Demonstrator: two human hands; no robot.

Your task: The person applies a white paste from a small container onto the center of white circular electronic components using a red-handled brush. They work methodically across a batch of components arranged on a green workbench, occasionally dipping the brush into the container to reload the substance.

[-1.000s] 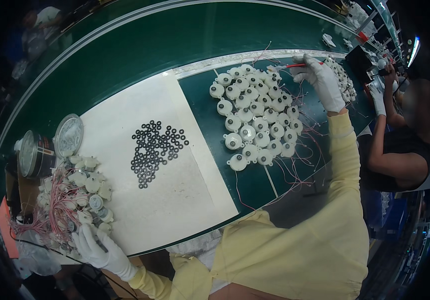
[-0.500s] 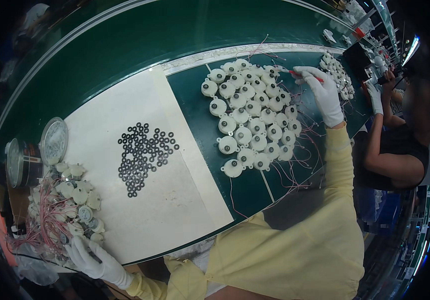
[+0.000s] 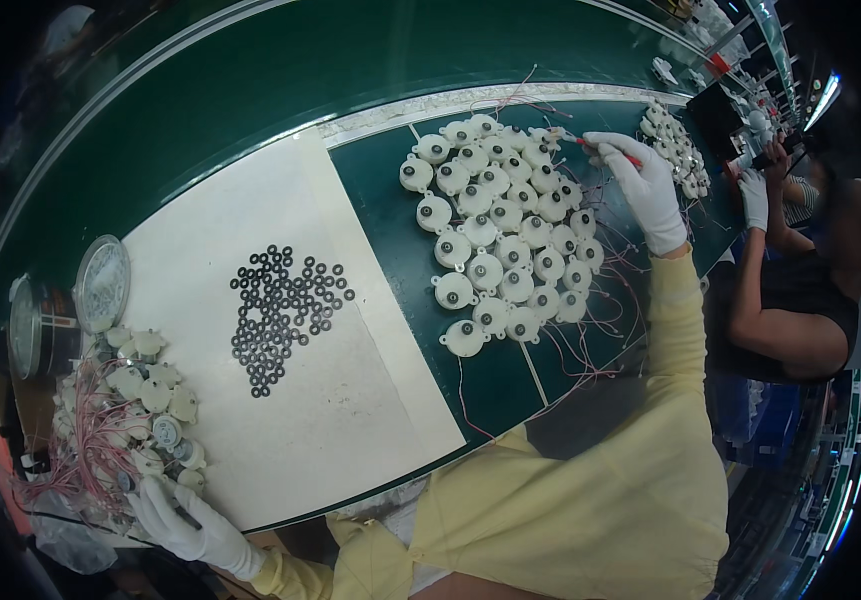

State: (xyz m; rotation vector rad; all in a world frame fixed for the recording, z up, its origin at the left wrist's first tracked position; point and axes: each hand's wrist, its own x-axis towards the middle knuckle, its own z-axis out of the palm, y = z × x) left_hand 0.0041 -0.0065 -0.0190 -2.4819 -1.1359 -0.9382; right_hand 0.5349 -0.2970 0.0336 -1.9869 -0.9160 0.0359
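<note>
Fingers of the right hand (image 3: pixel 640 190) pinch a slim red tool (image 3: pixel 634 161), its tip by the far edge of the clustered round white parts (image 3: pixel 513 252). The left hand (image 3: pixel 188 530), fingers parted, is at a wired heap (image 3: pixel 122 422); black rings (image 3: pixel 271 335) lie between the 2 groups.

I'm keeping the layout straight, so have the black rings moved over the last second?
No, the black rings lie at the same spot on the white sheet; the view shifted.

I have the left hand (image 3: pixel 188 530) between seven and eight o'clock, loosely spread (its fingers (image 3: pixel 157 508) slightly bent), and the right hand (image 3: pixel 648 190) at two o'clock, pinching, its forearm (image 3: pixel 678 325) pointing toward twelve
</note>
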